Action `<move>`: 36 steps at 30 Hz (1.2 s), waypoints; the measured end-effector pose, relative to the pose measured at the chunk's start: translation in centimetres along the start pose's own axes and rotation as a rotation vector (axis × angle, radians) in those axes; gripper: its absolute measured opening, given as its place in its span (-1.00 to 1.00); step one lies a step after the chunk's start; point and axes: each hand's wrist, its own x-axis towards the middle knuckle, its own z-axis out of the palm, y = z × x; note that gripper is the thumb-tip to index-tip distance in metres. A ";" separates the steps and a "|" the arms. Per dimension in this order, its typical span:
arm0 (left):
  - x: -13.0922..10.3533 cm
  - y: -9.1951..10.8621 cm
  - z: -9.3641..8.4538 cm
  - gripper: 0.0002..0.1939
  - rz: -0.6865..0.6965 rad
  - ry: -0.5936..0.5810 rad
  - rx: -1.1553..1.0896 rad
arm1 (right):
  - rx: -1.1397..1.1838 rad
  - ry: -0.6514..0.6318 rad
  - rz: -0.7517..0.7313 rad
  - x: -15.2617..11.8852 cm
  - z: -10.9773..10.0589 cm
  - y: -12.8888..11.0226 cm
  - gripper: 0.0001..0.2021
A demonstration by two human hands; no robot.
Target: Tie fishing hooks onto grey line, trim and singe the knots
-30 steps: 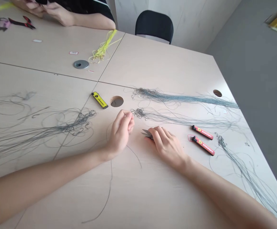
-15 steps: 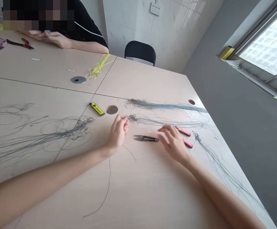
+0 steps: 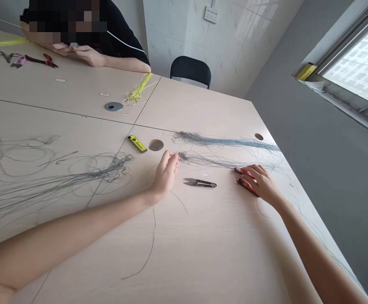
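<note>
My left hand (image 3: 166, 175) is closed in a pinch on a thin dark line (image 3: 154, 236), whose end curves down over the table. Its fingertips are beside the hooked end of a grey line bundle (image 3: 203, 159). My right hand (image 3: 264, 182) rests on two small red-and-black cases (image 3: 247, 187), fingers curled over the upper one. Between the hands lie thread snips (image 3: 199, 183), blades to the left, with a small white tag (image 3: 204, 174) just above.
A blue-green line bundle (image 3: 234, 142) lies farther back. Tangled grey lines (image 3: 85, 175) spread on the left, near a yellow case (image 3: 137, 144) and a table hole (image 3: 156, 145). Across the table (image 3: 196, 105) a person's hands (image 3: 89, 55) are near pliers (image 3: 41, 60).
My right hand has moved right, from beside the snips onto the red-and-black cases. My left hand keeps its pinch. The whole view has shifted slightly.
</note>
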 end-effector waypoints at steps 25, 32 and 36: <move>-1.6 0.1 -0.5 -0.76 0.131 -0.312 0.204 | 0.733 -0.276 -0.028 8.5 3.8 -12.8 -0.64; -1.7 0.2 -0.6 -0.74 0.132 -0.315 0.226 | 0.709 -0.320 -0.173 9.6 3.0 -12.5 -0.65; -1.5 0.2 -0.6 -0.76 0.162 -0.307 0.234 | 0.697 -0.321 -0.179 9.5 3.0 -12.5 -0.65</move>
